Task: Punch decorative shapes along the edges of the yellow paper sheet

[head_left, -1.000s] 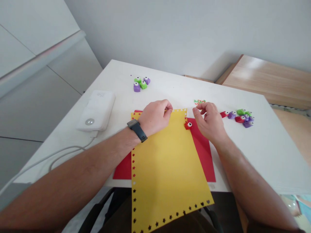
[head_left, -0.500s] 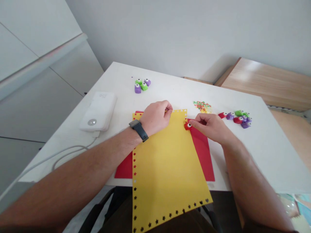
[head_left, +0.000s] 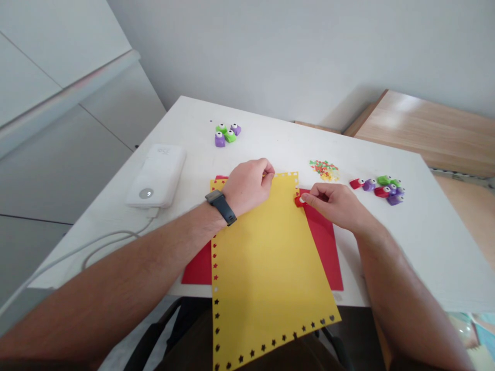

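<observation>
In the head view, a yellow sheet (head_left: pixel 266 257) is seen on the counter (head_left: pixel 402 247), its lower end hung past the near edge and a red sheet (head_left: pixel 324 252) partly covered by it. The left hand (head_left: pixel 250 184) is laid on its far end, fingers curled; whether paper is pinched cannot be told. A red punch (head_left: pixel 299 201) is set on the sheet's right side, between the hands, and touched from above by the right thumb. The right hand (head_left: pixel 332 202) is half curled; whether the punch is gripped underneath cannot be told. Confetti (head_left: pixel 325 169) is scattered beyond it, toward the counter's far edge.
</observation>
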`<state>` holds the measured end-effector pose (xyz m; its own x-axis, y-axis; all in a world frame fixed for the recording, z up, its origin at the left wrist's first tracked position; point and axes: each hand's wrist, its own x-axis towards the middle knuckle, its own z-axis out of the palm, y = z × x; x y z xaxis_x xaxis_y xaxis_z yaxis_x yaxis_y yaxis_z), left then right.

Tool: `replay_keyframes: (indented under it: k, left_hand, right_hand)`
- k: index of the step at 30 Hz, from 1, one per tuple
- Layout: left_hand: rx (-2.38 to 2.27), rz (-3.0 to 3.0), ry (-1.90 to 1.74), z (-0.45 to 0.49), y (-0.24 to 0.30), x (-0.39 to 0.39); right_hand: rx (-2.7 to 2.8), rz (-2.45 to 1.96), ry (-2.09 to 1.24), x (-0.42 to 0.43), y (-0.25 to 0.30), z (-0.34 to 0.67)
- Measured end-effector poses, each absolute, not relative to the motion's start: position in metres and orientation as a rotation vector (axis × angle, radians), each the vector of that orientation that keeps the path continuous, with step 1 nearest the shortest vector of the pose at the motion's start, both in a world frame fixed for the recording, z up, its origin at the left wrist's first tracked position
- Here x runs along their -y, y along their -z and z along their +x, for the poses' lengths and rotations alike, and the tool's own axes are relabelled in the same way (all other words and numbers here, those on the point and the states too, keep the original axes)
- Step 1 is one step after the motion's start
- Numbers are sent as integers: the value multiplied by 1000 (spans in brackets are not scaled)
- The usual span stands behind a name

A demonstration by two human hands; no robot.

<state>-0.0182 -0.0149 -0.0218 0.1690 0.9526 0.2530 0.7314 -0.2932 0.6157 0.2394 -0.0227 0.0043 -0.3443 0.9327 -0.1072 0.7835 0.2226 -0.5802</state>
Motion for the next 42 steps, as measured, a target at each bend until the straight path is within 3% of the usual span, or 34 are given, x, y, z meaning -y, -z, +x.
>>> replay_keyframes:
  k: [42]
  left_hand:
    - [-1562,2102,-918,-16,22,16]
  right_hand:
    - [2345,-1576,-822,26,-6,237]
